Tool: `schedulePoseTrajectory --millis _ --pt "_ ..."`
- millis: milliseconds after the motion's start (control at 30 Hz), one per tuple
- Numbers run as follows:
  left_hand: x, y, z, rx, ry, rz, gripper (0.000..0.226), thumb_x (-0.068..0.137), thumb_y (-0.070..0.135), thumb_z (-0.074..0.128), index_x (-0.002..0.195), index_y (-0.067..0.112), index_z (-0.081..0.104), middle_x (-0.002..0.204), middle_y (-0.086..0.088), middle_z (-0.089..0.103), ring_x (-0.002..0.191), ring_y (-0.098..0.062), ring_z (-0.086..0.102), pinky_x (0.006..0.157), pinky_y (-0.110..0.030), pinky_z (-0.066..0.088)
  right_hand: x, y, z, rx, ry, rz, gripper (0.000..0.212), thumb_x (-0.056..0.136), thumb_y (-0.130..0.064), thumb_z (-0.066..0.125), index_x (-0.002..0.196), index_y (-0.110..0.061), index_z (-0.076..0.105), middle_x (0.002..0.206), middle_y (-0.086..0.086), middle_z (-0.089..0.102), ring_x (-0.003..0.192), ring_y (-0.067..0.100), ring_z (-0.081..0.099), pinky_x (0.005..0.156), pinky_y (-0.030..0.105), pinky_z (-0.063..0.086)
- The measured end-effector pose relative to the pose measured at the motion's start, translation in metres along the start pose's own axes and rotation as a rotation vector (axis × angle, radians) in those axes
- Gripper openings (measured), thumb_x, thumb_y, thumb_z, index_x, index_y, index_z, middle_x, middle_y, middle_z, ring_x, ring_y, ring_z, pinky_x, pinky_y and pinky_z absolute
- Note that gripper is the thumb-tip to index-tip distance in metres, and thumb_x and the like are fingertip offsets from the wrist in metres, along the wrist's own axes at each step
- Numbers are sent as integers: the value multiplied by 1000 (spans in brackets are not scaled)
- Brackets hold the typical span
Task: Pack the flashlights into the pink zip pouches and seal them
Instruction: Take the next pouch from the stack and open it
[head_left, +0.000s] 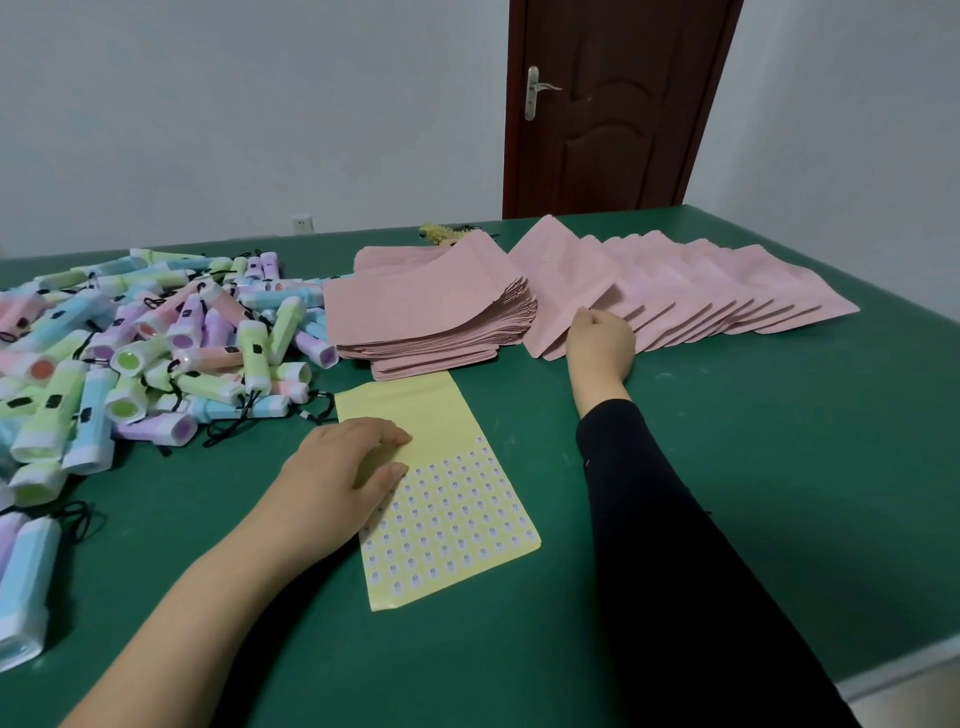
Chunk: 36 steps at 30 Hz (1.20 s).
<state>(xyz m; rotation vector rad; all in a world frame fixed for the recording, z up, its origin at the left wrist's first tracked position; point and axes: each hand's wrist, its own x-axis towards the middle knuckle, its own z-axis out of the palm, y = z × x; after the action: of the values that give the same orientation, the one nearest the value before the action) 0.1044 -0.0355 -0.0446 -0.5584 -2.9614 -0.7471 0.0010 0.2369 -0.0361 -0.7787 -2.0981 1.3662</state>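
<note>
the flashlights (156, 343) lie in a loose heap on the left part of the desk (779, 467), pastel bodies in blue, green, pink and purple with black wrist cords tangled among them, and a few more lie apart at the near left edge. just to the right of the heap sits a flat stack of pink zip pouches (431, 306), its top sheets curling up at the back. beside that stack a fanned row of pouches (727, 291) leans one on another and runs toward the right. the frontmost pouch (561, 275) of that row is tilted up, and the right hand (602, 338) has its fingers curled at the pouch's near edge, thumb on top, pinching it; a black sleeve (675, 545) covers that arm. the left hand (343, 467) rests on a yellow sticker sheet (457, 514) that lies in front of the stack, fingers relaxed and lying on the paper; the sheet's near half bears rows of small round stickers. behind the pouches lies a small yellow-and-black item (441, 232), too small to make out. beyond the desk stand a pale wall (234, 104) with a socket (302, 224) and a dark brown door (613, 104) with a metal handle (535, 91).
</note>
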Motion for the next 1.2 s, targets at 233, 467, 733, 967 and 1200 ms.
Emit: schedulePoseTrajectory --millis 233,467,733,967,1200 --pt "0 -1 0 10 -2 2 32 98 34 53 130 33 54 131 21 49 130 -12 38 110 -33 32 11 2 6 435 56 236 31 98 -4 36 71 -8 52 105 19 68 82 31 62 69 31 49" --pt "0 -1 0 7 -2 8 32 97 33 54 130 33 54 130 21 50 129 -13 39 110 -33 33 5 0 1 599 236 209 43 97 -2 35 133 -7 58 135 6 59 114 23 60 96 36 52" --pt "1 -1 1 3 -3 3 31 97 33 54 129 34 54 131 20 50 129 -12 39 110 -34 33 5 1 4 521 165 224 49 95 0 35 144 -4 43 149 8 44 126 25 52 88 21 41" --pt "1 -2 1 1 -4 7 31 97 33 54 129 34 54 128 23 49 128 -12 39 109 -34 33 4 -1 6 494 93 176 55 93 -2 38 148 -7 36 147 7 43 120 29 54 102 37 46" --pt "1 -3 2 0 -1 12 31 97 34 53 128 35 54 126 24 48 128 -12 39 109 -34 33 5 -2 4 541 50 141 62 91 1 34 151 -15 31 151 5 39 132 29 47 106 44 44"
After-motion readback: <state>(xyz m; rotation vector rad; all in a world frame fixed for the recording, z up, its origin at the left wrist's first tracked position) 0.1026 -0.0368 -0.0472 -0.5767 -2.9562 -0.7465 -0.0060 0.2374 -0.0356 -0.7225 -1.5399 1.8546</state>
